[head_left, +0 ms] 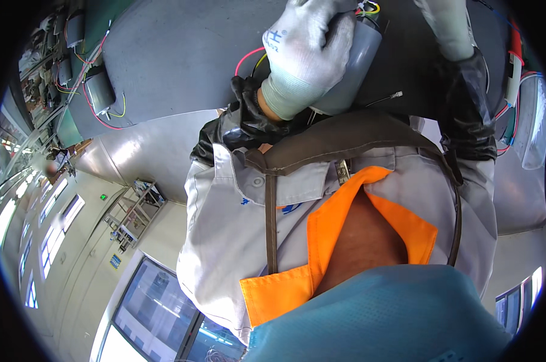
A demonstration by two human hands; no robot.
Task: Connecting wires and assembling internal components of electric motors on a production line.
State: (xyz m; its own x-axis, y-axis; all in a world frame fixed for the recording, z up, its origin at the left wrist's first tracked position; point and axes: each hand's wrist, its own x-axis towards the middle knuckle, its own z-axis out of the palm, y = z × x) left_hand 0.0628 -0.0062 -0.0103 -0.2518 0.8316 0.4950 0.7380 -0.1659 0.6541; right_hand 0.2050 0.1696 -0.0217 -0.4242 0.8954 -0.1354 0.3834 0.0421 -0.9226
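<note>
My left hand (pixel 309 51), in a white knitted glove, lies over a grey cylinder (pixel 360 57) with wires at its far end. Its fingers are curled closed against that end, near yellow and red wires (pixel 369 9); the fingertips are partly cut off by the upper edge. A red and a yellow-black wire loop (pixel 247 60) comes out left of the hand. My right hand (pixel 445 24), gloved too, reaches past the upper edge to the right of the cylinder, so its fingers are hidden. A thin black lead with a small plug (pixel 396 95) lies close to my body.
The dark mat (pixel 182 60) covers the worktop. More grey wired cylinders (pixel 99 90) lie at the left. Toward the right edge are a red-and-white object (pixel 515 51), wires and a clear plastic wrapping (pixel 535 120). A metal rack (pixel 134 211) stands by the wall.
</note>
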